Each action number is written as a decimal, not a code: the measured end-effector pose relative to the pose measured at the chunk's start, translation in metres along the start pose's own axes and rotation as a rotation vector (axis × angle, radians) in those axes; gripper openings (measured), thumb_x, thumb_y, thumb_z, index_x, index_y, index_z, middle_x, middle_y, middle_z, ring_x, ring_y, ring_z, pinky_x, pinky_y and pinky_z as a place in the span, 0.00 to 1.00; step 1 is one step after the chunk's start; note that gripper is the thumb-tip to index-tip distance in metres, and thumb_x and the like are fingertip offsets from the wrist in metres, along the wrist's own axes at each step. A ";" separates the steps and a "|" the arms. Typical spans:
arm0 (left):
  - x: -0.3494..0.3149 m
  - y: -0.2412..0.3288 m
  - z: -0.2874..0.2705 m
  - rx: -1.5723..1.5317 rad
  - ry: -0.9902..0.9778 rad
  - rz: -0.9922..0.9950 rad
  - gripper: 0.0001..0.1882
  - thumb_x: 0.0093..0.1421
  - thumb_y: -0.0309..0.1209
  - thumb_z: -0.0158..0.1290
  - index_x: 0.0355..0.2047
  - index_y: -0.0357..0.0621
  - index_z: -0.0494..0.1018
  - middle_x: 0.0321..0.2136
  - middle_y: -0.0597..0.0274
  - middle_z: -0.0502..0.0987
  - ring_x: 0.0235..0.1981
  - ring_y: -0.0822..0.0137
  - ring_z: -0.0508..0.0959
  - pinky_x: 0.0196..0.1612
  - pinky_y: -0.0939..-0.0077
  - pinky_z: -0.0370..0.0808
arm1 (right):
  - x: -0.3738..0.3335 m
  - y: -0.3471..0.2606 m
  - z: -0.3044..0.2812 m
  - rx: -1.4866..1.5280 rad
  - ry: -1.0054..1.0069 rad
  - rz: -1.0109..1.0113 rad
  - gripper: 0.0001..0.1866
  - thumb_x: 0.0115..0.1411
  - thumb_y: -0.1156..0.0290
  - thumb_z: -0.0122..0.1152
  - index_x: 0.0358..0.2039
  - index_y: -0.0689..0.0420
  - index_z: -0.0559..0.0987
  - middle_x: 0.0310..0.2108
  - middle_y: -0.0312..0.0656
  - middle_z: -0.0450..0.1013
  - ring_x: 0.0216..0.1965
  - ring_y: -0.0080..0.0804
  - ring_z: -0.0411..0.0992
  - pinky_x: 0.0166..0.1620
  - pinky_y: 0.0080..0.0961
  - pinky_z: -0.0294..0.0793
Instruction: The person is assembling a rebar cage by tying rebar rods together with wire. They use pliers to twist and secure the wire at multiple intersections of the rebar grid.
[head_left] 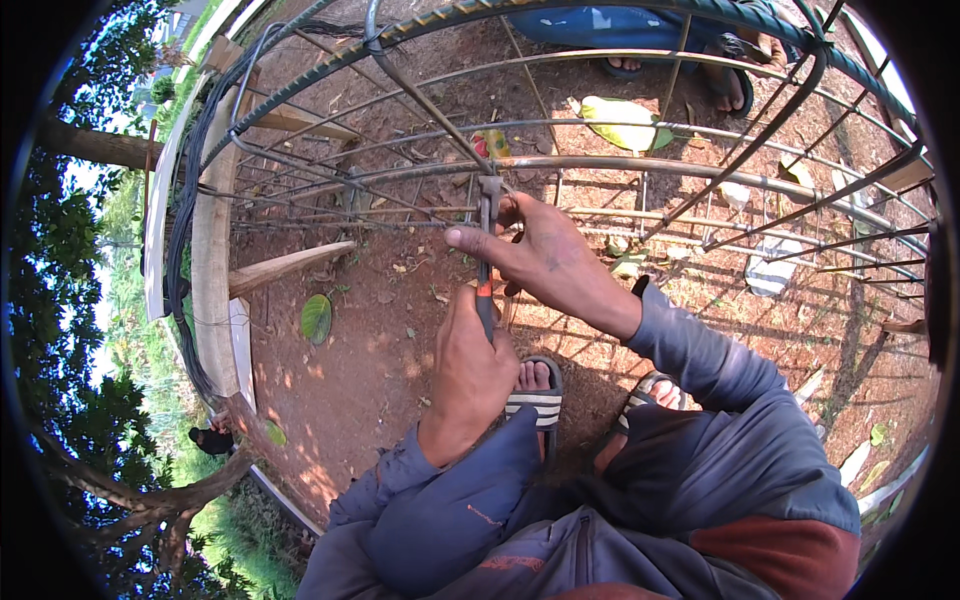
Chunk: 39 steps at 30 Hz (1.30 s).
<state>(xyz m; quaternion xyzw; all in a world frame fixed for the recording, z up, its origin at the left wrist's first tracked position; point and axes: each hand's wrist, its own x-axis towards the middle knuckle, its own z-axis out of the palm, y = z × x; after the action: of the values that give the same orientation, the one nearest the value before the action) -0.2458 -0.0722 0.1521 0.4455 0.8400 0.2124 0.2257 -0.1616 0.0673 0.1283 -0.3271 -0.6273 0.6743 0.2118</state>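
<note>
My left hand [472,355] is closed round the handle of pincers [485,285] with a dark and orange grip. The metal head of the pincers points up and meets a bar of the steel rebar cage [590,165] in front of me. My right hand [555,250] is at the upper part of the pincers. Its thumb lies across the front of the tool while its other fingers curl behind, partly hidden. Thin wire seems to hang beside the handle, too fine to make out well.
A wooden beam [212,250] with a bundle of dark wire [180,200] runs along the left, with a wooden stake [290,270] jutting from it. Another person's sandalled foot [735,90] is beyond the cage. Leaves [316,318] and a pale block [772,265] lie on reddish soil.
</note>
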 end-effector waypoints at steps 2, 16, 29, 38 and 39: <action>-0.001 -0.010 0.003 0.081 0.079 0.068 0.10 0.55 0.18 0.48 0.39 0.35 0.68 0.29 0.42 0.75 0.35 0.42 0.79 0.39 0.56 0.72 | 0.002 -0.001 0.011 0.191 -0.017 0.051 0.26 0.64 0.49 0.65 0.39 0.64 0.76 0.20 0.35 0.70 0.20 0.19 0.70 0.24 0.21 0.70; -0.023 -0.056 -0.026 -1.598 -0.858 -0.408 0.30 0.64 0.42 0.57 0.57 0.34 0.62 0.41 0.40 0.77 0.38 0.48 0.84 0.46 0.50 0.81 | 0.012 0.029 0.028 0.504 -0.018 -0.096 0.21 0.71 0.51 0.50 0.34 0.58 0.74 0.24 0.32 0.70 0.27 0.15 0.65 0.29 0.16 0.65; -0.016 -0.033 -0.038 -1.394 -0.854 -0.561 0.11 0.69 0.39 0.49 0.40 0.44 0.67 0.19 0.72 0.59 0.15 0.77 0.60 0.19 0.76 0.58 | 0.010 0.031 0.051 0.836 0.008 -0.100 0.26 0.73 0.48 0.42 0.49 0.59 0.74 0.33 0.35 0.74 0.32 0.18 0.68 0.37 0.19 0.68; -0.021 -0.038 -0.029 -0.050 -0.008 -0.055 0.12 0.63 0.27 0.54 0.45 0.36 0.69 0.26 0.41 0.77 0.25 0.42 0.79 0.28 0.51 0.74 | -0.029 0.021 0.068 0.600 0.065 0.023 0.37 0.67 0.46 0.59 0.60 0.67 0.64 0.44 0.45 0.71 0.44 0.27 0.70 0.48 0.26 0.72; -0.020 -0.047 -0.023 -0.008 0.024 -0.021 0.15 0.62 0.27 0.54 0.47 0.35 0.68 0.28 0.37 0.77 0.30 0.37 0.79 0.31 0.47 0.74 | -0.030 0.015 0.067 0.595 -0.046 0.101 0.44 0.61 0.46 0.67 0.61 0.68 0.61 0.45 0.47 0.69 0.45 0.29 0.70 0.49 0.26 0.71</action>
<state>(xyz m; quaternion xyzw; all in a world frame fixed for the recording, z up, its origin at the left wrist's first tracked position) -0.2799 -0.1170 0.1486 0.4329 0.8465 0.2186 0.2195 -0.1865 -0.0024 0.1190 -0.2662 -0.3897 0.8454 0.2503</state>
